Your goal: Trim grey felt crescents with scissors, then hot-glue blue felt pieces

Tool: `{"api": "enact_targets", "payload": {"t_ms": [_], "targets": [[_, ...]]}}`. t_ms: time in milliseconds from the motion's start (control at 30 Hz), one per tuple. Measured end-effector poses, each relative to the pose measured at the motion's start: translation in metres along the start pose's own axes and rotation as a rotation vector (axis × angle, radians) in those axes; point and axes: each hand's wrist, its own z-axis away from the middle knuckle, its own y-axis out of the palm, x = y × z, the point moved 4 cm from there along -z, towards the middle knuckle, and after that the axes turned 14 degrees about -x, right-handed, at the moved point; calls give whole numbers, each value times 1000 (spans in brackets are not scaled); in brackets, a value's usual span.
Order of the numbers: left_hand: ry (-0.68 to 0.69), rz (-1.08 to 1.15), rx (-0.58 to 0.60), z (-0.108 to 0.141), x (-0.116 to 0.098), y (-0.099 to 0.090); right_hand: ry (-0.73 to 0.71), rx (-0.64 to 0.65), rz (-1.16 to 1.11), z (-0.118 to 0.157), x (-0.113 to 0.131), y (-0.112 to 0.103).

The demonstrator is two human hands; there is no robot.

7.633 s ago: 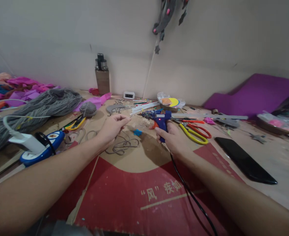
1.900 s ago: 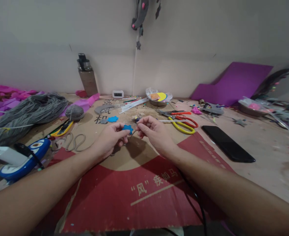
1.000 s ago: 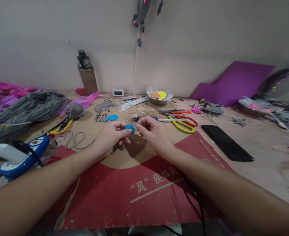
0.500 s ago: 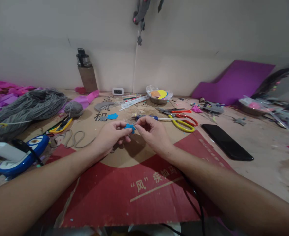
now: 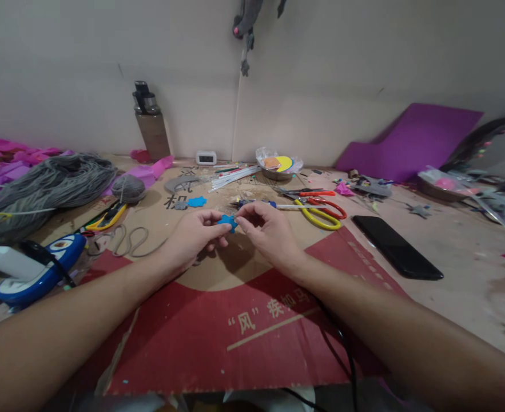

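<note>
Between my two hands is a small blue scallop-edged cutout (image 5: 226,222). My left hand (image 5: 198,232) pinches it from the left with thumb and fingers. My right hand (image 5: 267,229) has thumb and forefinger pressed together at its right edge; whether they grip the cutout or something tiny there, I cannot make out. A second blue cutout (image 5: 197,202) lies on the cardboard behind my left hand, beside a small grey cutout (image 5: 181,205). Just behind my right hand lies a tool with a dark blue handle (image 5: 269,204), partly hidden.
Red-and-tan cardboard (image 5: 218,343) lies under my forearms. On the right are yellow-handled scissors (image 5: 321,220), red-handled scissors (image 5: 331,209) and a black phone (image 5: 396,247). Grey yarn (image 5: 63,180), a yellow cutter (image 5: 112,217) and a blue-and-white device (image 5: 42,274) stand left. A metal bowl (image 5: 278,174) sits behind.
My hands stay in nearly the same place on the blue cutout, which is turned slightly. The view has shifted very little.
</note>
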Motion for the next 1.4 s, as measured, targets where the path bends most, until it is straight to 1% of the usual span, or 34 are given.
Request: {"api": "enact_targets", "payload": {"t_ms": [333, 767, 1400], "targets": [[29, -43, 35, -2, 4, -1, -71, 0, 37, 0, 1, 0], [52, -75, 40, -2, 4, -2, -158, -11, 79, -1, 4, 0], [59, -142, 2, 3, 0, -2, -172, -6, 103, 0, 4, -1]]}}
